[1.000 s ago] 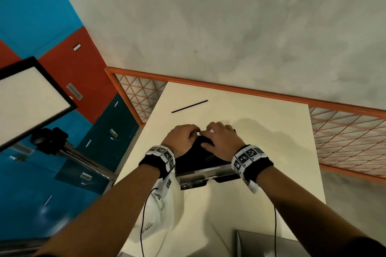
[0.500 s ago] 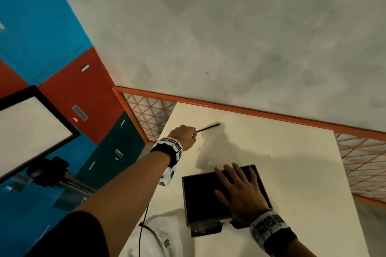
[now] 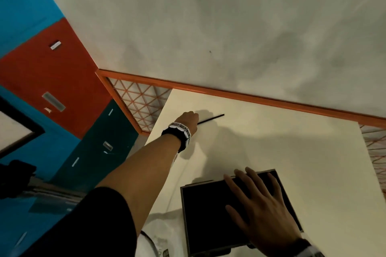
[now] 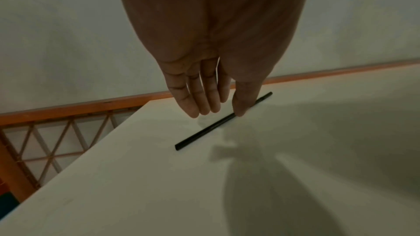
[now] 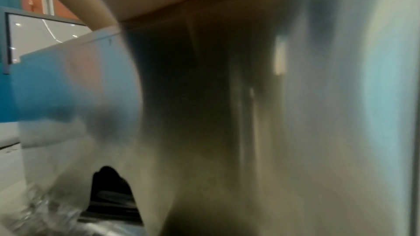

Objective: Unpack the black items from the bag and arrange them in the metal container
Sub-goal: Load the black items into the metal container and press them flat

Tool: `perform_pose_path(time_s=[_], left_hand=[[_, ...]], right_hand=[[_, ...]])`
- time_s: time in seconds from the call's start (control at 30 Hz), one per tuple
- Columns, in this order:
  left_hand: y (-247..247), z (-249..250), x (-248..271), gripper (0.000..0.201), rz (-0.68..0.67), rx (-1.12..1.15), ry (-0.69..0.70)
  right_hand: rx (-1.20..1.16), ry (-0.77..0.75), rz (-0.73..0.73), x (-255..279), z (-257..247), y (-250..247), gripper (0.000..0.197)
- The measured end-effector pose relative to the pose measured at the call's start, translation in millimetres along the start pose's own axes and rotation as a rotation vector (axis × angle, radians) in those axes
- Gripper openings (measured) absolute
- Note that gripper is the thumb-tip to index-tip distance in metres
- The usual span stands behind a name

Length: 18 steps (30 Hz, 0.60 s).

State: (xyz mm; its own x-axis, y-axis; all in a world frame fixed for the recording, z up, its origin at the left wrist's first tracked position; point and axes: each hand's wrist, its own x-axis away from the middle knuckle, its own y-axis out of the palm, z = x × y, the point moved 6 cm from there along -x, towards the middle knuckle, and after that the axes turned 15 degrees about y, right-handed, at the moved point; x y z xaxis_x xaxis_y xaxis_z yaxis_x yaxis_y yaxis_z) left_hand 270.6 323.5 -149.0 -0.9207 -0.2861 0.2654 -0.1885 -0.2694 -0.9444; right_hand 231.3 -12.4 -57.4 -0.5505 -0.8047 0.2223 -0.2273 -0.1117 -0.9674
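Observation:
A thin black stick (image 3: 213, 118) lies alone on the far part of the cream table (image 3: 292, 152). My left hand (image 3: 190, 117) reaches out to its near end. In the left wrist view the left hand (image 4: 218, 112) has straight fingers (image 4: 200, 103), and the thumb tip touches the stick (image 4: 204, 131), which lies flat on the table. The metal container (image 3: 184, 215) stands near me with a flat black surface (image 3: 208, 204) on top. My right hand (image 3: 257, 204) lies flat on it with its fingers spread. The white bag (image 3: 163, 229) lies crumpled to the container's left.
An orange mesh fence (image 3: 137, 106) runs along the table's left and far edges, with a grey wall behind. The right wrist view is blurred: a shiny metal wall (image 5: 68, 96) with a notch showing dark things inside (image 5: 109, 186), and crinkled clear plastic (image 5: 45, 209) below.
One second ago both hands were together on the container. My left hand has since stretched forward to the black stick, and my right hand has flattened on the container's black top.

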Motion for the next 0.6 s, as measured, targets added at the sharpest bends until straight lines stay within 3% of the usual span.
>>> perform_pose_path(time_s=[0.23, 0.47, 0.6], left_hand=[[17, 6, -21, 0.028, 0.009, -0.036, 0.033], [9, 8, -22, 0.04, -0.103, -0.032, -0.025], [-16, 14, -17, 0.03, -0.005, 0.016, -0.036]], right_hand=[[-0.036, 0.0, 0.009, -1, -2, -2, 0.06], [-0.046, -0.001, 0.013, -2, -3, -3, 0.059], [-0.033, -0.002, 0.021, -4, -4, -1, 0.059]])
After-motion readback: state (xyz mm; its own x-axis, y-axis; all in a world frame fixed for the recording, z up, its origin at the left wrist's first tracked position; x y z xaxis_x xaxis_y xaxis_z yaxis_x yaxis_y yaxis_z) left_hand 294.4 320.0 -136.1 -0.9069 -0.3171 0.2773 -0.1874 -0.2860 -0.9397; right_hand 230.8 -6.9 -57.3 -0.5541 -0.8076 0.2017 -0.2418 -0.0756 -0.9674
